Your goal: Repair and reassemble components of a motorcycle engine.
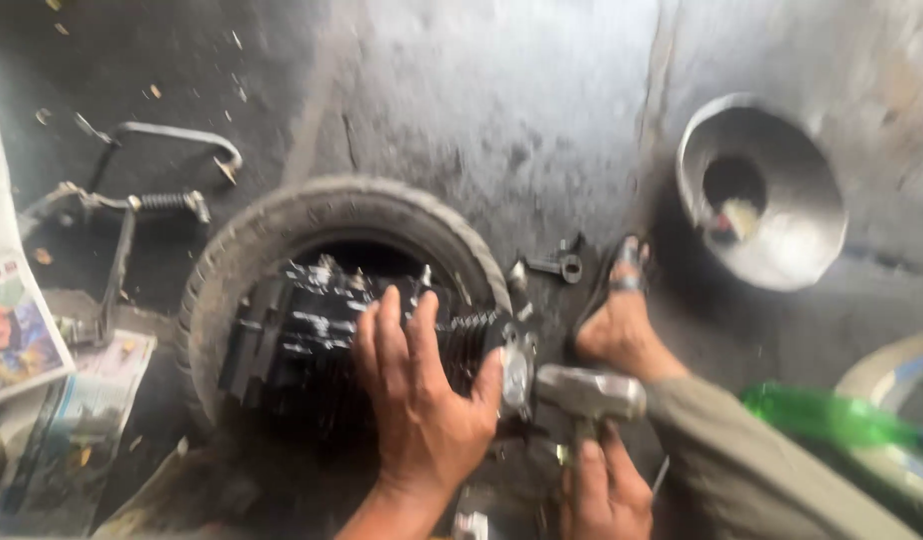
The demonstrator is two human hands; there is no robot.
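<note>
The left hand (417, 385) pressed open-palmed on the black finned metal engine block (322, 330) cradled in the worn rubber tyre (232, 260), while the right hand (607, 490) beside it gripped a steel-headed hammer (590, 392), hammering seemingly unfinished.

A repair workshop, worked at floor level.
An oily concrete floor (502, 110) carries a tyre (232, 260) cradling a black engine (312, 330), a hammer (590, 392), loose metal parts (560, 265) and spread newspaper (22, 330).
</note>
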